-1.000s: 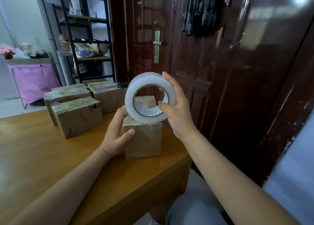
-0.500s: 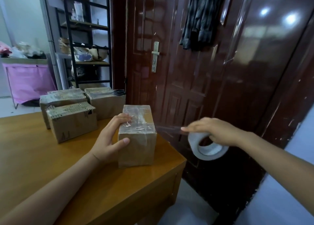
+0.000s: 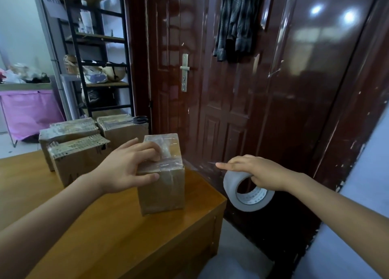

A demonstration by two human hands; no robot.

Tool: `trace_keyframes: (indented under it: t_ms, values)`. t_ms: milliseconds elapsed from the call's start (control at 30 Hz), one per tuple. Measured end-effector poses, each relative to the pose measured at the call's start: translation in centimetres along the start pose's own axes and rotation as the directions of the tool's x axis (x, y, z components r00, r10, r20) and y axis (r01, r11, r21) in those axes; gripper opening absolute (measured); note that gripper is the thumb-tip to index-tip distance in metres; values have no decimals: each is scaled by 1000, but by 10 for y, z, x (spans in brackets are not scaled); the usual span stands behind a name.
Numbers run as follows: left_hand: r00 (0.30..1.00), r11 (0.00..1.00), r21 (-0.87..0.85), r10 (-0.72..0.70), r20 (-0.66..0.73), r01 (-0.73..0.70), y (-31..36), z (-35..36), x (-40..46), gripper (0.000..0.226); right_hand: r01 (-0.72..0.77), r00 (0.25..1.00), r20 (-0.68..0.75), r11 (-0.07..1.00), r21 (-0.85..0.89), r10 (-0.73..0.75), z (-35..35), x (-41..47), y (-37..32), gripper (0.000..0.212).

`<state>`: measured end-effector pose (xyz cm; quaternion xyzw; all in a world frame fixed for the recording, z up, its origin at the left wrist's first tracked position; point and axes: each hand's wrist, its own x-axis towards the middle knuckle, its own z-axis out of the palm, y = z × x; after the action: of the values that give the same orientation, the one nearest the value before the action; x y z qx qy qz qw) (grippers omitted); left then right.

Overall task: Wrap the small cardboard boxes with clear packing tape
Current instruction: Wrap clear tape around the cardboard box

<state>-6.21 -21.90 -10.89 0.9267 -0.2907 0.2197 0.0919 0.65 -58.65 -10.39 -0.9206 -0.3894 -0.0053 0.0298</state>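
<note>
The left hand [image 3: 126, 167] reaches in from the lower left and grips the upper left edge of the small cardboard box [image 3: 161, 174]: the fingers curl over the box top and press on the clear tape there, while the thumb lies against the front face. The right hand [image 3: 259, 172] extends from the lower right, off the surface edge, palm down. Its fingers pass through the core of the packing tape roll [image 3: 246, 191] and hold it hanging below the hand, with the index finger stretched straight toward the box.

The box stands upright near the right front corner of the wooden surface [image 3: 105, 226]. Its top and upper front carry glossy clear tape. A strip of tape appears to run from the box's upper right edge toward the roll, but it is too faint to confirm. The roll hangs well to the right of the box, beyond the surface edge, in front of the dark red door [image 3: 231, 89].

Three more cardboard boxes [image 3: 80, 152] stand grouped behind the left hand, touching one another. Scissors [image 3: 139, 119] lie on the rear box. A black shelf rack [image 3: 101, 57] stands behind them, and a plaid garment [image 3: 237, 19] hangs on the door.
</note>
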Motion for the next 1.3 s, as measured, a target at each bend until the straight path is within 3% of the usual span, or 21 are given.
trace_keyframes:
  t_ms: [133, 233, 367, 567, 700, 900, 1033, 1167, 1300]
  values:
    - [968, 966, 248, -129, 214, 74, 32, -14, 35, 91, -9, 1000, 13, 999, -37, 9, -1, -4, -2, 107]
    - [930, 895, 445, -181, 319, 22, 48, -9, 52, 97, -9, 1000, 22, 998, -63, 10, -4, -6, -3, 107]
    - [878, 897, 440, -240, 414, 37, 51, -7, 63, 101, -8, 999, 34, 999, -53, 10, -7, -8, -3, 108]
    - [929, 935, 348, -191, 318, 73, 38, -11, 55, 92, -1, 1000, -22, 994, -110, -1, -35, -11, -8, 101]
    - [966, 969, 103, -235, 108, 225, 25, -13, 41, 104, 4, 993, -120, 989, -146, -22, -61, -6, -17, 98]
    - [939, 931, -219, -324, -118, 294, 21, 11, 6, 102, 95, 981, -118, 918, -385, -151, -64, 11, -33, 92]
    - [903, 878, -373, -388, -185, 301, 14, 26, -21, 90, 150, 983, -51, 938, -313, -174, -44, 29, -52, 92]
    - [884, 847, -403, -439, -162, 347, 6, 42, -47, 90, 202, 978, 10, 939, -279, -208, -19, 49, -69, 90]
    - [900, 906, -264, -388, -199, 332, 1, 47, -48, 95, 164, 986, 0, 964, -210, -168, -10, 48, -68, 90]
